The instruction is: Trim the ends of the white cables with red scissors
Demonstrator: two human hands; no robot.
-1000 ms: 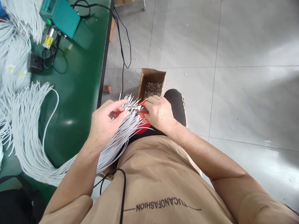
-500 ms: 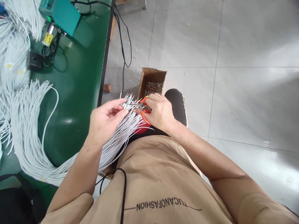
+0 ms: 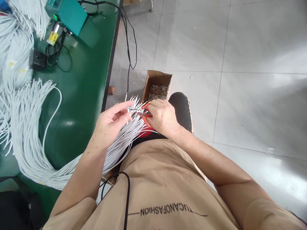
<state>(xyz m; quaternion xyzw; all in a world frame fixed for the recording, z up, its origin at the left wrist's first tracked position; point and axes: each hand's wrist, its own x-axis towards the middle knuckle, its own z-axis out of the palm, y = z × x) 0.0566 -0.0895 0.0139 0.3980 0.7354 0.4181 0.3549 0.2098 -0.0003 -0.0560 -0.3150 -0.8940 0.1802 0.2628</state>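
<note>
My right hand point(image 3: 163, 116) is wrapped round pliers point(image 3: 144, 115) with orange-red handles. Their thin metal jaws point left, to the fingertips of my left hand point(image 3: 110, 123). There, thumb and fingers pinch a white wire point(image 3: 129, 111) close to the jaw tips; its exact end is partly hidden by the fingers. Below both hands lies a thick bundle of white wires point(image 3: 124, 137), running across my lap and up onto the table at the left. The loose ends of the bundle fan out just beyond the jaws.
An open cardboard box point(image 3: 146, 84) with small clippings in it stands past my knees. More bits are scattered on the grey floor point(image 3: 192, 105). On the green table point(image 3: 79, 80) are a teal device point(image 3: 72, 16), a black block point(image 3: 38, 60) and more white wire bundles point(image 3: 16, 57).
The pliers' jaws have tilted and dropped slightly toward my left thumb. My left fingers have shifted a little to the right, nearer the jaws. The view has moved slightly.
</note>
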